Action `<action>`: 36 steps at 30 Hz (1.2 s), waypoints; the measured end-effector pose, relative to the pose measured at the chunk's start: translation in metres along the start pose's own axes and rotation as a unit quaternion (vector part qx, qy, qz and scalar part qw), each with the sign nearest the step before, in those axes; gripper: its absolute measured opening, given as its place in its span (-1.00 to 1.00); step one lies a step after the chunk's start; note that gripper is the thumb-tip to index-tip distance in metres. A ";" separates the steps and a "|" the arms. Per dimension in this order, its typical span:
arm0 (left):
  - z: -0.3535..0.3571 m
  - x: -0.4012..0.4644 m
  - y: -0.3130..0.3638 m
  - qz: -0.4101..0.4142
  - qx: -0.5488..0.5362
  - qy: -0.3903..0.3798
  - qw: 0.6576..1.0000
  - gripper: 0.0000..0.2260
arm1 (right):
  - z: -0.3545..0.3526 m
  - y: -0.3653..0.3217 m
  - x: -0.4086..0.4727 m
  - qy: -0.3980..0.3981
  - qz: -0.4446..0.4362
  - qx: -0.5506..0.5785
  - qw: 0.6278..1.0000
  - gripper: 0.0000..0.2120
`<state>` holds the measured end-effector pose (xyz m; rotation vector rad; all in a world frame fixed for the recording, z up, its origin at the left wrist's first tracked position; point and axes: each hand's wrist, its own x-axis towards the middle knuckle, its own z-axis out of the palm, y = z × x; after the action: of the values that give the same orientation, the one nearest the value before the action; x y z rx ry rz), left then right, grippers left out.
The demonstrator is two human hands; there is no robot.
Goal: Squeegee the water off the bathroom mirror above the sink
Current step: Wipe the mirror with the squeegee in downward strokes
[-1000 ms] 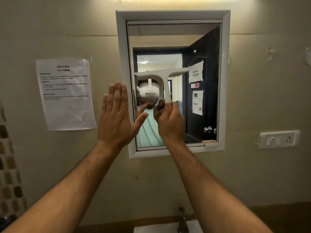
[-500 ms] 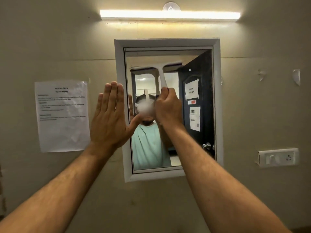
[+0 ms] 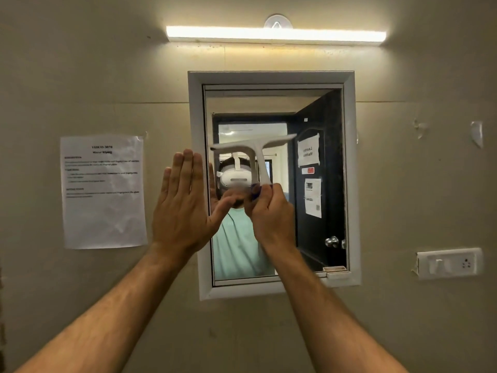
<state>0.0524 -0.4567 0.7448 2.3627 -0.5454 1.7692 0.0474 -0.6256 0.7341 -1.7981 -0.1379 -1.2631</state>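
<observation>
A white-framed mirror (image 3: 347, 184) hangs on the beige wall straight ahead. My right hand (image 3: 271, 214) is closed round the handle of a white T-shaped squeegee (image 3: 258, 157), whose blade lies roughly level across the middle of the glass, slightly raised at its right end. My left hand (image 3: 183, 205) is flat with fingers up, pressed against the mirror's left frame edge, thumb reaching over the glass. The glass reflects a person, a dark door and papers. Water on the glass is too faint to make out.
A lit tube light (image 3: 274, 36) runs above the mirror. A printed sheet (image 3: 103, 192) is taped to the wall on the left. A white switch and socket plate (image 3: 449, 263) is at the right. A small white holder (image 3: 336, 273) sits at the mirror's lower right corner.
The squeegee went up to the top of the glass half a second ago and has now come down to the middle. The view has tilted upward; the tap and sink have left the frame.
</observation>
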 end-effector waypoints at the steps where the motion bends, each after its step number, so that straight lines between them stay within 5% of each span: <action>1: 0.003 -0.003 0.001 -0.005 -0.004 -0.005 1.000 -0.12 | 0.000 -0.007 0.006 0.006 -0.017 0.008 1.000 -0.63; 11: 0.021 -0.026 0.001 -0.005 -0.001 -0.017 1.000 -0.13 | 0.007 0.022 -0.015 -0.046 0.041 -0.020 0.998 -0.56; 15: 0.021 -0.029 -0.003 -0.005 0.006 -0.027 1.000 -0.12 | 0.005 0.038 -0.045 -0.037 0.026 -0.018 0.999 -0.35; 23: 0.020 -0.043 0.001 -0.022 -0.004 -0.045 0.999 -0.13 | 0.009 0.016 -0.012 -0.031 0.026 -0.028 0.999 -0.38; 31: 0.017 -0.057 0.000 -0.017 -0.003 -0.058 0.998 -0.13 | 0.010 0.060 -0.070 -0.077 0.023 -0.019 0.997 -0.49; 36: 0.021 -0.056 -0.002 -0.018 0.001 -0.063 0.998 -0.13 | 0.010 0.035 -0.043 -0.029 0.005 -0.011 1.000 -0.36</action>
<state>0.0580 -0.4500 0.6852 2.4818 -0.5138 1.6142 0.0532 -0.6224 0.6786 -1.8537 -0.1482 -1.2107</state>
